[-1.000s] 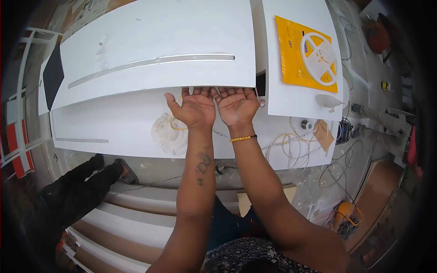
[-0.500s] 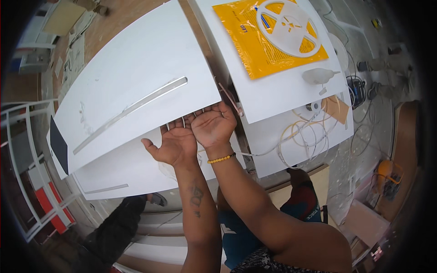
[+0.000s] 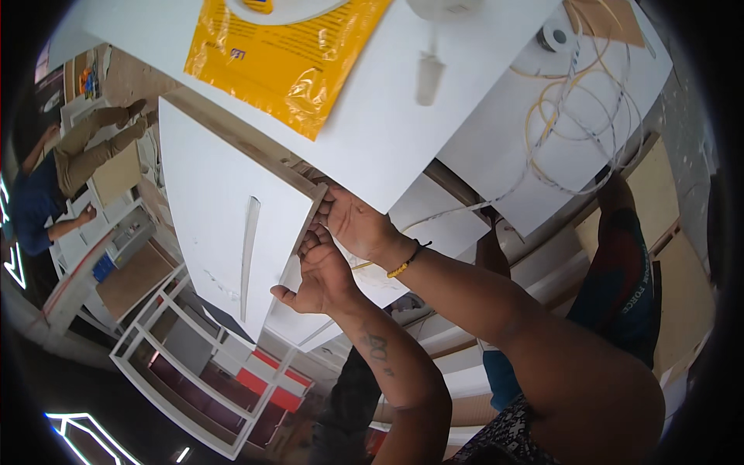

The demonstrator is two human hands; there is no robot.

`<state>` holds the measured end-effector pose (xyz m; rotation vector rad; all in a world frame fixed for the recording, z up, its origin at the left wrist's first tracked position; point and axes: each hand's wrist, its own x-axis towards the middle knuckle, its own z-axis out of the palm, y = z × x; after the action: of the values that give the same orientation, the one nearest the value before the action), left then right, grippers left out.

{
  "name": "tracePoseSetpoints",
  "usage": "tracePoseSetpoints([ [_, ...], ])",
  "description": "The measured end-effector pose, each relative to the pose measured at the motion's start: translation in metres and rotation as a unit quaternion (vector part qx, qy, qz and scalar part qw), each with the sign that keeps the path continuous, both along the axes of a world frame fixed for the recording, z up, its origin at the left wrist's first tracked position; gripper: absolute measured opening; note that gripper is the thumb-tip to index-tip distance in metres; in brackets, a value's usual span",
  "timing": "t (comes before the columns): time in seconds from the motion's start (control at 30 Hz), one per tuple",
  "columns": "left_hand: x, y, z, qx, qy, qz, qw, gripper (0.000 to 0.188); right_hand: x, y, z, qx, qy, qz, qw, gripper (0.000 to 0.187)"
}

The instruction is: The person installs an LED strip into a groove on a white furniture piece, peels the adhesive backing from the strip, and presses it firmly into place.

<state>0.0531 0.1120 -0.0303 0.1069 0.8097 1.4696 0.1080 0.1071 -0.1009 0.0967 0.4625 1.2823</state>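
Observation:
A large white panel (image 3: 209,186) lies at a slant in front of me, with a long thin silvery strip (image 3: 249,256) on its top face. My left hand (image 3: 324,273) is palm up at the panel's near edge, thumb held out, fingers curled against the edge. Just to its right and farther up, my right hand (image 3: 358,223), with a yellow beaded bracelet (image 3: 403,269) at the wrist, also faces palm up, its fingers hooked on the edge near the corner. The fingertips of both hands are partly hidden by the edge.
Another white panel (image 3: 387,163) carries a yellow plastic bag (image 3: 271,77), part of a white reel and a blurred pale bottle. Farther right, a tangle of thin cables (image 3: 570,139) lies by a small spool (image 3: 554,36). A person (image 3: 70,170) is at the far left; others' legs show nearby.
My view has turned, so the panel appears farther left and the bag nearer. Both hands stay at the panel's edge, which now shows its side face more.

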Motion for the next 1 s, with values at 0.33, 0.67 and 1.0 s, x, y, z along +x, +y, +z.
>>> tracePoseSetpoints([
  [0.33,0.001,-0.004,0.006,-0.017,-0.001,-0.001,1.0,0.082,0.006,-0.008,0.007,-0.049,-0.033,-0.031,0.998,0.044],
  [0.67,-0.004,0.0,0.005,-0.011,-0.004,-0.017,1.0,0.081,-0.005,-0.001,0.003,-0.023,0.013,-0.04,0.999,0.041],
  [1.0,-0.004,-0.001,0.002,-0.022,-0.062,0.012,0.998,0.076,0.009,-0.007,0.016,-0.046,-0.034,0.027,0.998,0.04],
])
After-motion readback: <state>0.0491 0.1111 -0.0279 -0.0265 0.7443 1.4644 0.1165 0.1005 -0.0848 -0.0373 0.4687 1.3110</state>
